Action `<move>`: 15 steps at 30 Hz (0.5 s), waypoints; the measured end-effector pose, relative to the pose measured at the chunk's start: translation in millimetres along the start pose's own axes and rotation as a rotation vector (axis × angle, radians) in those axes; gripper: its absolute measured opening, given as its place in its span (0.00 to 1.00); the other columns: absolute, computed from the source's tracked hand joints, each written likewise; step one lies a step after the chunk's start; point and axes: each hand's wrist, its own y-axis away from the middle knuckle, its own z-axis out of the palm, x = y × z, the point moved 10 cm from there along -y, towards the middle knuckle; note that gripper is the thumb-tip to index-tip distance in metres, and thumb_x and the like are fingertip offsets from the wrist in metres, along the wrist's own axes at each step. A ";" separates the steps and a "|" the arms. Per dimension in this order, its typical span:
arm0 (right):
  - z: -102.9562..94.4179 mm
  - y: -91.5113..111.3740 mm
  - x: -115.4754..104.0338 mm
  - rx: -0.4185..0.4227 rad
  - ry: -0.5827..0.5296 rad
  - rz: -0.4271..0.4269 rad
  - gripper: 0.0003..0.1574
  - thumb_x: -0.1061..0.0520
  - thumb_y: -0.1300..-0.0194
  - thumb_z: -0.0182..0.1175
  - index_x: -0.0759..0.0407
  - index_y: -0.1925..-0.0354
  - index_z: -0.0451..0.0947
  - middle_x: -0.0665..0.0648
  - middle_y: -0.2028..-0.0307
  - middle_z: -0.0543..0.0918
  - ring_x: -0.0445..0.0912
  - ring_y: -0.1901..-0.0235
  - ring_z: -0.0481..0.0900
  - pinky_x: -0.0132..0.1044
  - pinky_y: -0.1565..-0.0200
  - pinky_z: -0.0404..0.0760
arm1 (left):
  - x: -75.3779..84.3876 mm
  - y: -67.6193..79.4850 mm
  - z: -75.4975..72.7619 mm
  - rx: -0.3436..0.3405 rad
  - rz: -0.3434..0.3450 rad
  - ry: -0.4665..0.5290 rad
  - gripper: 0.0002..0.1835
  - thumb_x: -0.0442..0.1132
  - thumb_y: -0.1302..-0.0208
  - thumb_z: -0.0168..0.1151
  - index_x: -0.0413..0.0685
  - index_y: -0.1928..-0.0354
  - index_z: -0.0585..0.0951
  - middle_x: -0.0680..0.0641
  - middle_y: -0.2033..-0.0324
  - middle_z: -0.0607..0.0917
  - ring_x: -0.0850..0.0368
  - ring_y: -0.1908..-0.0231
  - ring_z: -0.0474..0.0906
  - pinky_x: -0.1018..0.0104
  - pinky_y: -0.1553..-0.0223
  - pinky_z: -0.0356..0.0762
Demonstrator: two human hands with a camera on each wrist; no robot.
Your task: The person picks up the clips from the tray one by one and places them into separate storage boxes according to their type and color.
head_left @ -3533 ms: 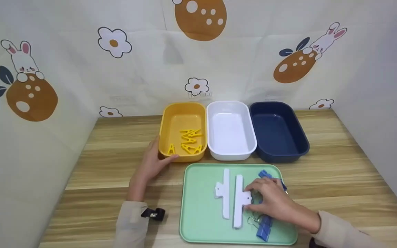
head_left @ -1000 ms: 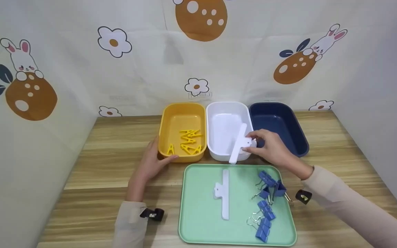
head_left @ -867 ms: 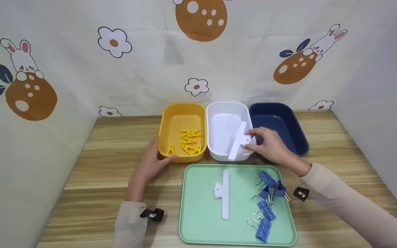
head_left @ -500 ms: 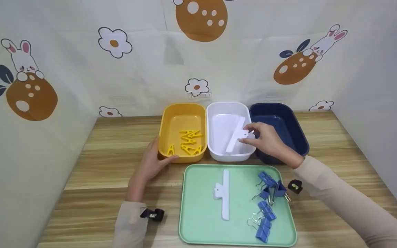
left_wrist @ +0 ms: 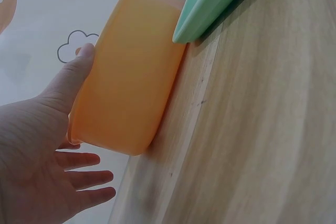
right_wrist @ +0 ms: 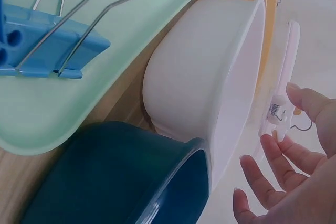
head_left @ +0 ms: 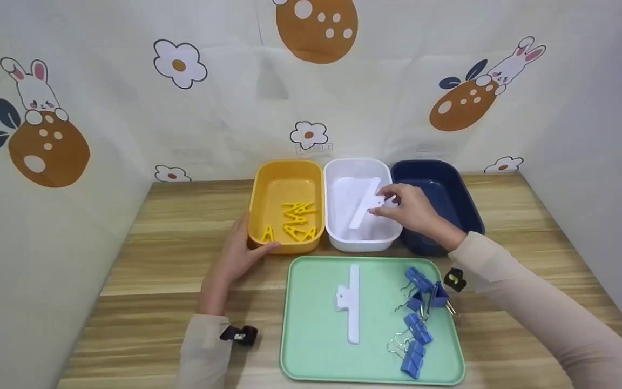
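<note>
My right hand (head_left: 411,208) pinches a white bag clip (head_left: 365,208) by its grip end, holding it slanted over the white bin (head_left: 362,244). In the right wrist view the clip (right_wrist: 287,61) shows above the bin's rim, with its spring between thumb and fingertips. My left hand (head_left: 238,251) rests against the left front corner of the yellow bin (head_left: 286,249). Its thumb touches the rim and the other fingers are straight and spread in the left wrist view. A second white bag clip (head_left: 353,319) lies on the green tray (head_left: 311,356).
Several yellow clips (head_left: 296,220) lie in the yellow bin. A navy bin (head_left: 435,248) stands right of the white one, the three side by side. Several blue binder clips (head_left: 413,359) lie along the tray's right side. A patterned curtain (head_left: 235,108) stands behind the bins.
My right hand has picked up the right-hand bag clip from the tray, carried it up to the white bin, and moved it further back over the bin. The left hand has stayed put.
</note>
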 end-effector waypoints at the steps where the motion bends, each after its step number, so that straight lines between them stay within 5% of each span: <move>1: -0.3 -1.6 -0.6 -0.004 0.002 0.003 0.25 0.55 0.35 0.75 0.70 0.46 0.84 0.69 0.50 0.87 0.60 0.52 0.81 0.53 0.47 0.83 | 0.1 0.1 0.0 0.000 -0.004 0.003 0.54 0.54 0.33 0.74 0.52 0.15 0.51 0.43 0.19 0.59 0.46 0.20 0.56 0.46 0.19 0.52; 15: 0.1 -23.0 -5.0 -0.050 0.032 0.047 0.28 0.56 0.36 0.76 0.71 0.44 0.84 0.70 0.48 0.87 0.61 0.49 0.83 0.53 0.46 0.84 | 2.5 -1.0 0.0 0.006 0.020 -0.008 0.55 0.53 0.34 0.75 0.49 0.15 0.52 0.40 0.21 0.62 0.44 0.22 0.59 0.44 0.19 0.53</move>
